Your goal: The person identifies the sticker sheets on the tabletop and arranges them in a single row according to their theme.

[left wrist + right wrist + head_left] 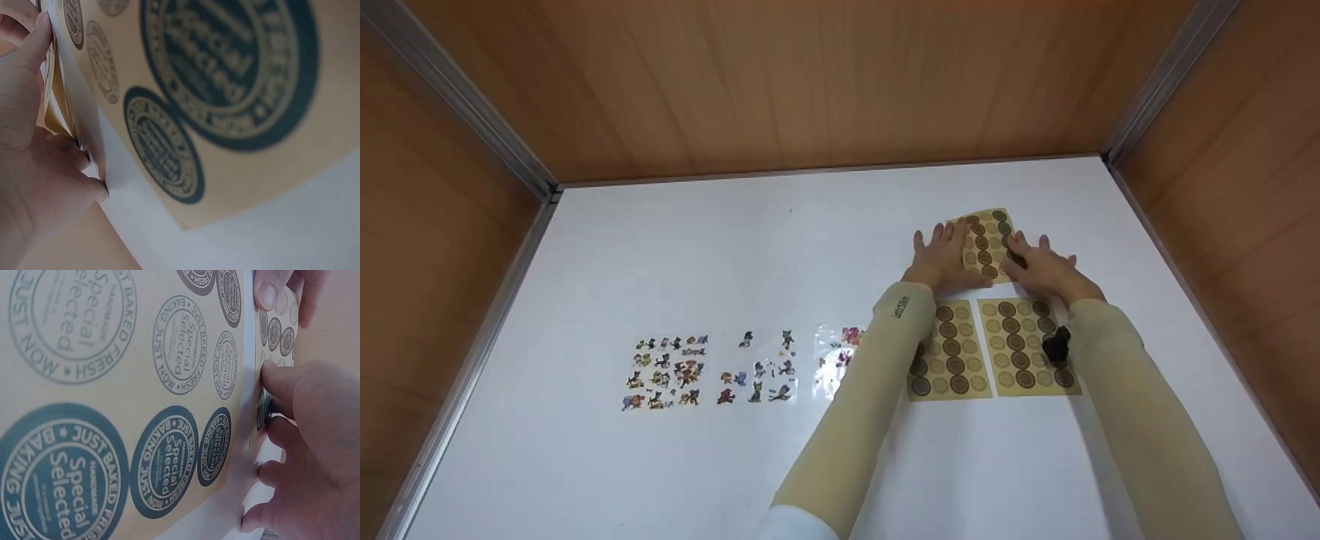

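A tan sticker sheet [982, 244] with rows of dark and light round labels lies at the back right of the white table. My left hand [941, 262] rests along its left side, fingers spread and fairly straight, thumb stretched along the near edge. At the sheet's right edge, my right hand [1044, 268] pinches the border, its thumb [281, 379] on the printed face. The left wrist view shows the sheet's edge bowed up beside the left fingers [73, 154]. Two similar sheets, a left one [956, 347] and a right one [1020, 345], lie beneath my forearms.
Left of the forearms, clear sheets of colourful cartoon stickers lie in a row: one at the far left [664, 373], one in the middle [757, 371], and one partly hidden by my left sleeve [847, 397]. Wooden panels [825, 90] enclose the white table [697, 247].
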### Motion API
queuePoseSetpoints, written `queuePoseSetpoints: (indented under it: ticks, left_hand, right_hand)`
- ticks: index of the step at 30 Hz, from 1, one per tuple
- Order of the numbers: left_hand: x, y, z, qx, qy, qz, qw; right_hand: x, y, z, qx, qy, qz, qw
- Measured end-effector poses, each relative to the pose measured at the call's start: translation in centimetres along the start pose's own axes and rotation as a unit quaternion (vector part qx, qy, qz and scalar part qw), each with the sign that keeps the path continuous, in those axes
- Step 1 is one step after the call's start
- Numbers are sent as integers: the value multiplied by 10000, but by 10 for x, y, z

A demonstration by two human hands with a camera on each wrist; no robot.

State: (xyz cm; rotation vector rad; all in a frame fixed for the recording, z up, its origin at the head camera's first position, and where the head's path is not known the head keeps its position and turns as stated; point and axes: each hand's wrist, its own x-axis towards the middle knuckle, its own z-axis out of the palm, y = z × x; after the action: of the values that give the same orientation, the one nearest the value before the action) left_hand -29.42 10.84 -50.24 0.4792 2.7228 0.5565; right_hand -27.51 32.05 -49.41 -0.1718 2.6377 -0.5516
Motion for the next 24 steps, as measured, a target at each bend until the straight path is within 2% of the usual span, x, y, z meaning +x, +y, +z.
queuePoseSetpoints:
  ticks: [8, 16, 24]
  left_hand:
    - [-1, 9, -1, -321, -4, -7, 9995]
    - [1, 11, 2, -522, 151, -72, 9985]
    - [-2, 21, 3, -895, 83, -152, 9958]
  right_hand:
    - [0, 1, -3, 29, -15, -6, 10000]
    - [-1, -2, -4, 50, 7, 15, 10000]
    - [-2, 4, -3, -23, 56, -51, 10000]
